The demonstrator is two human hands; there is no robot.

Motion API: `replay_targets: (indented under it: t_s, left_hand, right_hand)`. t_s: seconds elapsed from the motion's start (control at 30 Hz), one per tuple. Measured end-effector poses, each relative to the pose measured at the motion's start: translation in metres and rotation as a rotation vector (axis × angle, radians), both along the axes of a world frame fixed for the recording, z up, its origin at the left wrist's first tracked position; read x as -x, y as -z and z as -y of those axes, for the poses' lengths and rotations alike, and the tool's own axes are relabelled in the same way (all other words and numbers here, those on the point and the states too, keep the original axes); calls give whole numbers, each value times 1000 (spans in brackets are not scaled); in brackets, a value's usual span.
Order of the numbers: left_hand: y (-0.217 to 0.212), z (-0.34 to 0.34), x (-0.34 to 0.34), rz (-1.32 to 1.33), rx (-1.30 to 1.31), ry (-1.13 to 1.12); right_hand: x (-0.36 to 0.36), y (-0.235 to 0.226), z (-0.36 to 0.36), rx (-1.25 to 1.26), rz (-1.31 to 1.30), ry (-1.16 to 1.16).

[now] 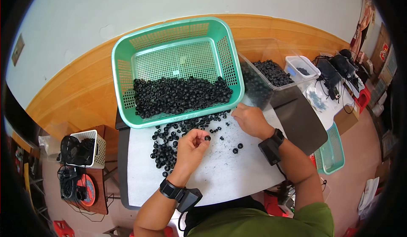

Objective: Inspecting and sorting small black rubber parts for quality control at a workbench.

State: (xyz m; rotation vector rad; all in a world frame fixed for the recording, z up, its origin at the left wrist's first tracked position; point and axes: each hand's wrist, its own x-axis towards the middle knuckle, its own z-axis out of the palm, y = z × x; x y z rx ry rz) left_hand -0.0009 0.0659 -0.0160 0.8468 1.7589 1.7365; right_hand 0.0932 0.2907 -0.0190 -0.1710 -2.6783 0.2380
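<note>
My left hand (191, 149) is over the white table cover, closed, with a small round black part (207, 138) between thumb and fingertips. A spread of similar black parts (164, 151), some showing a hole, lies just left of it. My right hand (253, 121) is beside the near right corner of the green basket (178, 123), its fingers drawn together. What they may hold is hidden. The basket is tilted toward me, and a heap of black parts (182, 95) fills its near side. Two loose black balls (238, 148) rest between my hands.
Right of the basket stands a clear plastic bin (277, 85) of black parts, with a small white tub (302, 67) by it. Black cables and devices (339, 72) crowd the far right. A white basket (98, 150) sits on a wooden stand at left; another green basket (333, 152) is low right.
</note>
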Motion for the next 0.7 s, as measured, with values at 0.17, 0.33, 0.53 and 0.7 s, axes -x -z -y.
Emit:
replay_targets:
  t_s: [0.17,0.33,0.53,0.7]
  left_hand:
    - [4,-1,1,11,-21,26]
    - [7,-2,-1,49,-41,61]
    - [8,-3,-3,104,-47,82]
    - [8,-3,-3,111,-49,76]
  right_hand:
    - [0,-1,13,50,9,-93]
    - [0,-3,18,157,37,-105]
    - [-2,-15,25,429,-38,-182]
    - [2,4,17,75,22,-253]
